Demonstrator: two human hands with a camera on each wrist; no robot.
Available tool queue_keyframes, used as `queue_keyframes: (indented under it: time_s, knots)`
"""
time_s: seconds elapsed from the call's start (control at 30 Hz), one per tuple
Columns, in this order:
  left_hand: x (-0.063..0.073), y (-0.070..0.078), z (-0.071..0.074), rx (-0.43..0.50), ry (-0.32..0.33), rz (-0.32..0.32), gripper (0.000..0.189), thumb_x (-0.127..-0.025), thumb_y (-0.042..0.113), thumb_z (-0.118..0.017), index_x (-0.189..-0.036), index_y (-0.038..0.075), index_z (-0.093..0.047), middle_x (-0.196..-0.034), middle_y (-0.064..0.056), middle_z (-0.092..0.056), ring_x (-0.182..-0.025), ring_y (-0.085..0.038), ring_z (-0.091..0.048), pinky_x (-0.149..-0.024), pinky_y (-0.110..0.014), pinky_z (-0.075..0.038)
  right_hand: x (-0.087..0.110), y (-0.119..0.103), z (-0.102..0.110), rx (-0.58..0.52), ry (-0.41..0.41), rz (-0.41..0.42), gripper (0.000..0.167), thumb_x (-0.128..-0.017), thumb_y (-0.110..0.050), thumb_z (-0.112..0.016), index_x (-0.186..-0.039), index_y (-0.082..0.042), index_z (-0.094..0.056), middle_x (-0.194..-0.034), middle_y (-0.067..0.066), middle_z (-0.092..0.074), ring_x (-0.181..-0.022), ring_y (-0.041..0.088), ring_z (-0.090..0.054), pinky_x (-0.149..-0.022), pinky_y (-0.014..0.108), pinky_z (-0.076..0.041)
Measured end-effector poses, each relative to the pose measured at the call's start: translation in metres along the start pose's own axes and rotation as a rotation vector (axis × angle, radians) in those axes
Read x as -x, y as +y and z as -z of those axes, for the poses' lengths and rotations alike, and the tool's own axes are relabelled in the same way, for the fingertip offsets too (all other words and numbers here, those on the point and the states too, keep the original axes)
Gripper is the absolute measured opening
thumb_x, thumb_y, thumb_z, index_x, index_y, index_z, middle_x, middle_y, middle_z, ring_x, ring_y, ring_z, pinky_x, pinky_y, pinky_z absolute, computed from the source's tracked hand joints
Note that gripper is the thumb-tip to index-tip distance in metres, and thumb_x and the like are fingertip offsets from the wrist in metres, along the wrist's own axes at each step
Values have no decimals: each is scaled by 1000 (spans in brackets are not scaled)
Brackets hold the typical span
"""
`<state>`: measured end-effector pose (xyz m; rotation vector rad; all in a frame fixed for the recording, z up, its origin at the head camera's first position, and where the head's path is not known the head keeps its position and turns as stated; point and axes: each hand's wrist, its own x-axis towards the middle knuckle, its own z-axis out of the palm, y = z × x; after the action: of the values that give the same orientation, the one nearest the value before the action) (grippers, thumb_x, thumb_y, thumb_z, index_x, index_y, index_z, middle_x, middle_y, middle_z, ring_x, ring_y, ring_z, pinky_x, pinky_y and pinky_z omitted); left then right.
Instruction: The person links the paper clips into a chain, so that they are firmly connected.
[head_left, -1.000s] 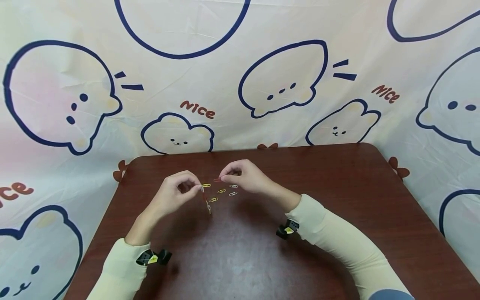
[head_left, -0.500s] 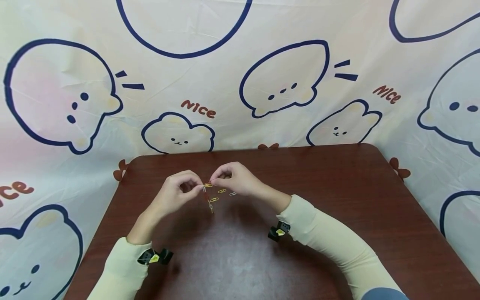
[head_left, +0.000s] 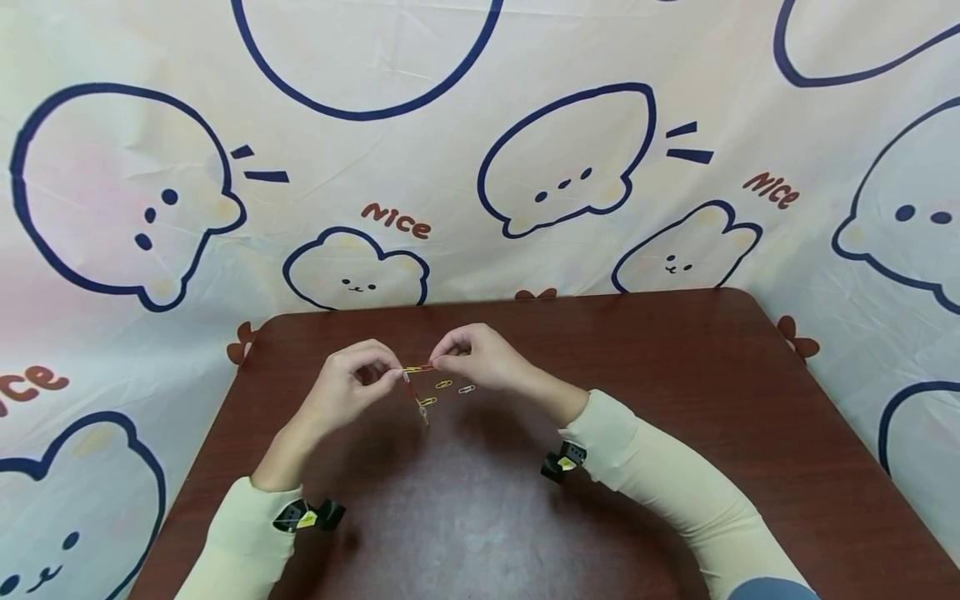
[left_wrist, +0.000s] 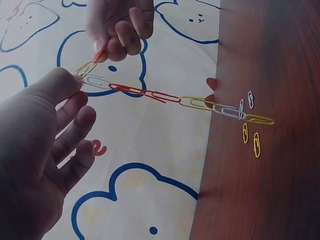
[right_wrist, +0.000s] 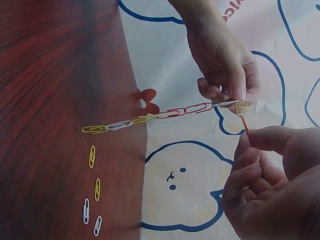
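My left hand [head_left: 352,379] pinches the top of a hanging paper clip chain [left_wrist: 161,96] between thumb and index finger. The chain's linked clips are yellow, white and red. Its top yellow paper clip [right_wrist: 242,108] sticks out past the left fingertips. With thumb and index finger, my right hand [head_left: 480,357] pinches a red paper clip [right_wrist: 244,125], whose far end meets that yellow clip. In the head view the red and yellow clips form one nearly level line between the two hands. Fingertips hide the ends of both clips.
Beneath the hands, loose yellow paper clips [right_wrist: 92,156] and white paper clips [right_wrist: 86,211] lie on the dark brown table [head_left: 480,500]. A cartoon-printed cloth [head_left: 465,267] stands behind the table's far edge. Each wrist wears a small black camera [head_left: 327,514].
My right hand has brought the red clip leftward to the yellow clip, then drawn back slightly right. My left hand has stayed nearly still with the chain.
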<state>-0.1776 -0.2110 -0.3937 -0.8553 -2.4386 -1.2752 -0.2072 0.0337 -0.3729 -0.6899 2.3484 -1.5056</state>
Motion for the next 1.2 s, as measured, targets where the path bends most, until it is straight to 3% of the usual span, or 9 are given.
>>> queue_keyframes:
  time_s: [0.1,0.2,0.33,0.43,0.53,0.8,1.0,1.2]
  knots:
    - [1,1,0,-1,8,3,14,-84,-5,-78,-88,8,-73,-87,2,-67,-71,-10,-57,-58,-28,-48,1,1,2,-3,-9,0,8,-96,-13,-71,-97,-6,-76,-80,0,-67,-67,13,-51,-58,25,-41]
    - [-1,16,1,1,6,1,15,-83,-9,-77,-87,4,-72,-86,-1,-67,-70,-10,-56,-57,-28,-48,1,1,3,4,-17,7,8,-96,-13,-71,-97,-6,-76,-80,0,-66,-67,12,-50,-59,25,-41]
    - [-2,37,6,16,-28,6,16,-83,-11,-76,-87,4,-72,-85,-4,-67,-69,-10,-56,-58,-28,-49,2,2,4,13,-19,8,9,-97,-13,-70,-98,-7,-76,-82,4,-66,-68,13,-50,-61,25,-41]
    - [-2,39,8,32,-75,23,15,-83,-11,-76,-87,3,-72,-85,-3,-67,-69,-11,-56,-58,-28,-49,3,2,4,8,-23,8,9,-97,-14,-70,-98,-7,-75,-88,10,-68,-71,14,-51,-62,26,-42]
    - [-2,35,7,35,-115,43,14,-83,-11,-76,-87,2,-72,-84,-3,-67,-69,-12,-56,-59,-28,-50,4,2,4,1,-36,10,9,-97,-14,-70,-98,-7,-75,-93,15,-70,-72,14,-53,-64,26,-43]
    - [5,3,-1,3,-146,62,14,-86,-3,-78,-90,10,-74,-86,2,-68,-72,-12,-57,-62,-30,-51,5,3,2,9,-48,29,9,-97,-14,-71,-98,-7,-76,-93,15,-71,-71,13,-53,-62,25,-44]
    - [5,0,0,10,-151,81,13,-89,6,-78,-95,17,-74,-87,7,-67,-74,-13,-58,-65,-29,-51,6,3,0,6,-37,31,8,-96,-12,-71,-98,-6,-75,-90,12,-70,-70,12,-51,-60,24,-42]
    - [2,1,-4,20,-127,67,14,-88,6,-79,-99,13,-74,-88,3,-67,-73,-15,-58,-64,-29,-50,5,8,-4,12,-25,53,7,-97,-11,-70,-97,-6,-75,-88,19,-68,-64,11,-47,-57,24,-40]
